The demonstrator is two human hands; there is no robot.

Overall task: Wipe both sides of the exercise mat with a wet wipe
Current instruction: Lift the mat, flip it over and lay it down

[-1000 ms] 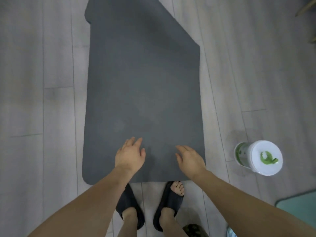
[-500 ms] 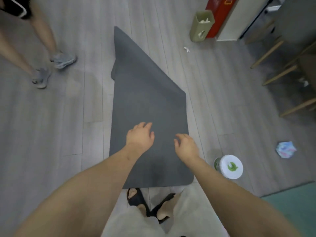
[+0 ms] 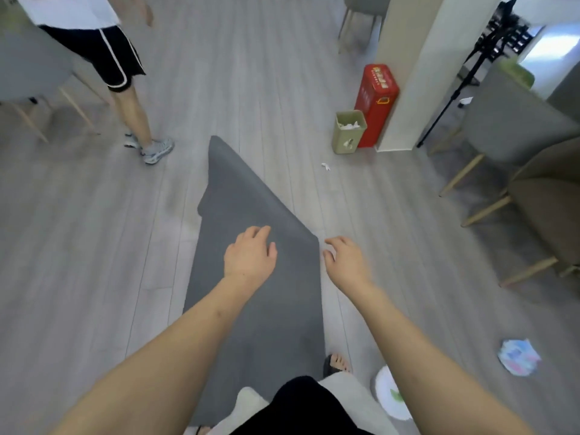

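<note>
A dark grey exercise mat (image 3: 251, 215) lies on the wooden floor in front of me, its far right part folded over so the top edge runs diagonally. My left hand (image 3: 249, 257) hangs over the mat's middle with loosely curled fingers and holds nothing. Beside the mat's right edge my right hand (image 3: 345, 262) hovers over the floor, fingers relaxed and empty. The white wet-wipe canister (image 3: 390, 395) with a green mark stands on the floor at the lower right, partly hidden behind my right forearm. No wipe is in either hand.
Another person's legs (image 3: 138, 120) stand at the upper left beside a grey chair. A green waste bin (image 3: 349, 131) and a red box (image 3: 375, 102) sit by a white pillar. Chairs (image 3: 533, 171) crowd the right; a crumpled packet (image 3: 518, 356) lies on the floor.
The view has risen and tilted up as I straightened, showing more of the room. Both hands lifted off the mat's near end and now hang above it, the right one past the edge.
</note>
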